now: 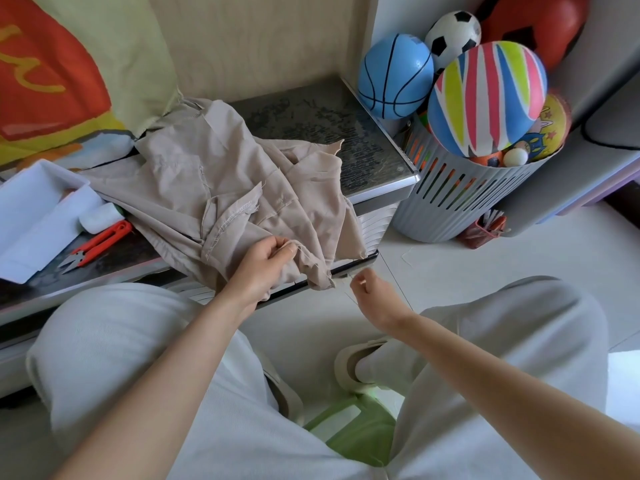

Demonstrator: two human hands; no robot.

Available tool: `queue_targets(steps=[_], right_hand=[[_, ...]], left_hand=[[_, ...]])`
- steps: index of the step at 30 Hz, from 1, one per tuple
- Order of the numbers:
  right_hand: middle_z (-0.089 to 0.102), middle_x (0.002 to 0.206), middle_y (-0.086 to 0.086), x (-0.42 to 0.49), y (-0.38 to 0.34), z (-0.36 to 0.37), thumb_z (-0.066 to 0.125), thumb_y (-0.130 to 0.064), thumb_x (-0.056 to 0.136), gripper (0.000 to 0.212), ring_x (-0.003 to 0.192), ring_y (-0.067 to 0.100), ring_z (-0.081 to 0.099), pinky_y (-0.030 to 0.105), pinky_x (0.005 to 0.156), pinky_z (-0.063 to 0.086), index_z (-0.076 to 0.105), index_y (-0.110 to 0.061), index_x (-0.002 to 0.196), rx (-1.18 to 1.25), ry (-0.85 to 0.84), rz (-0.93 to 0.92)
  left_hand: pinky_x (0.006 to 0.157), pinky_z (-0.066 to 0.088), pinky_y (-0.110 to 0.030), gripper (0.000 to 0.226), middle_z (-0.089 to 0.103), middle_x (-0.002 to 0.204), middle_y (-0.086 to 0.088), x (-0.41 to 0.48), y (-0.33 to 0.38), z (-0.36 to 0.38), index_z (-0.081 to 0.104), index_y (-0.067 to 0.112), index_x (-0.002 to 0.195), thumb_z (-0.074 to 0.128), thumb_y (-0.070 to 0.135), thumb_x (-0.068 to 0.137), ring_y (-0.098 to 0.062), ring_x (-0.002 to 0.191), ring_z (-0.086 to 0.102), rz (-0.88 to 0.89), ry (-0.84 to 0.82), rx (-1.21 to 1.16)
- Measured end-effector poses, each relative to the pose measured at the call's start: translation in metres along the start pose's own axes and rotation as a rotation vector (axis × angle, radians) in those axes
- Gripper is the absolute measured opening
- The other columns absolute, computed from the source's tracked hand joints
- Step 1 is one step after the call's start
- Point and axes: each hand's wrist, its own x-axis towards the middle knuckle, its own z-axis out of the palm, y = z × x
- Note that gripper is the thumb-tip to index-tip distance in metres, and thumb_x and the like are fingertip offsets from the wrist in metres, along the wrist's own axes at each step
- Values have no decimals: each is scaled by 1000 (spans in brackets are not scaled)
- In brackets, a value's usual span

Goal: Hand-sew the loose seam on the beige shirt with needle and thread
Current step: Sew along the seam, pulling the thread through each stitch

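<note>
My right hand (372, 292): fingertips pinched together on the thread (398, 285). My left hand (266, 261): pinching the beige shirt (214, 174) at its hanging edge. Shirt sprawls across the tabletop (346, 133); light, limp, probably slippery; best gripped beside the seam.

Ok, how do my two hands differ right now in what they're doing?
The left hand grips a bunched fold of the beige shirt; the right hand pinches something thin, apparently the thread, just off the shirt's hanging corner. The left hand is over the table edge; the right hand hangs beyond it, above the floor. Both have curled fingers.
</note>
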Motion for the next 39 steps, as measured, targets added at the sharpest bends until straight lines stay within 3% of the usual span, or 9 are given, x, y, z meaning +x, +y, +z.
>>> queue_targets(steps=[3, 6, 8, 11, 15, 20, 24, 32, 39], right_hand=[[58, 87, 6, 2, 8, -7, 41, -19, 96, 18, 75, 23, 50, 30, 58, 35, 48, -8, 109, -42, 64, 39], [44, 55, -4, -1, -8, -14, 48, -16, 94, 9, 50, 10, 39, 23, 48, 31, 54, -10, 97, 123, 203, -124], [39, 49, -8, -5, -26, -16, 56, -16, 91, 4, 43, 7, 36, 18, 46, 28, 57, -14, 87, 212, 209, -255], [35, 47, -11, -7, -49, -11, 66, -25, 85, 9, 42, 5, 36, 15, 45, 27, 63, -17, 89, 236, 151, -360], [37, 50, -10, -2, -61, -3, 65, -25, 87, 9, 46, 6, 37, 13, 46, 32, 65, -17, 85, 140, 121, -345], [36, 37, -10, -4, -53, -3, 62, -27, 89, 21, 42, 8, 33, 16, 44, 28, 61, -15, 71, 187, 129, -339], [39, 51, -9, -4, -33, -2, 61, -28, 88, 21, 49, 8, 35, 15, 48, 31, 64, -12, 75, 50, 89, -297], [55, 82, -3, 3, 16, 3, 66, -24, 86, 17, 80, 13, 50, 17, 55, 35, 70, -11, 97, -260, -214, -24], [34, 50, -8, -3, -22, -13, 56, -6, 87, 14, 44, 8, 36, 15, 46, 31, 60, -17, 94, 119, 176, -260]], left_hand=[[42, 14, -16, 19, 42, 68, 1, -1, -1, 1, 55, 21, 79, 51, 24, 97, -10, 54, 27, 3, -2, 32], [43, 15, -17, 19, 41, 57, 8, -3, 1, 2, 55, 20, 78, 51, 23, 97, -4, 44, 26, -3, -9, 30], [37, 13, -14, 18, 39, 51, 13, -4, 3, 4, 54, 20, 80, 51, 23, 97, -1, 37, 22, -7, -23, 37], [37, 11, -13, 17, 41, 50, 13, -6, 5, 5, 55, 20, 83, 50, 24, 98, -1, 35, 21, -11, -42, 51], [49, 11, -24, 16, 50, 72, -7, -8, 5, 3, 57, 18, 83, 51, 25, 97, -6, 43, 22, 13, -71, 28], [45, 13, -21, 18, 48, 62, 4, -4, 1, 1, 57, 19, 82, 50, 22, 98, -5, 42, 22, 20, -43, 48], [38, 11, -14, 19, 36, 60, 4, -4, 1, 0, 54, 21, 79, 50, 25, 98, -5, 45, 20, -13, -30, 23], [57, 14, -24, 17, 38, 75, -6, -6, 3, -1, 60, 26, 74, 58, 36, 86, -17, 69, 25, 21, -73, -63], [62, 17, -25, 21, 44, 88, -3, -6, 2, -1, 64, 35, 74, 59, 54, 67, -21, 86, 29, 45, -99, -70]])
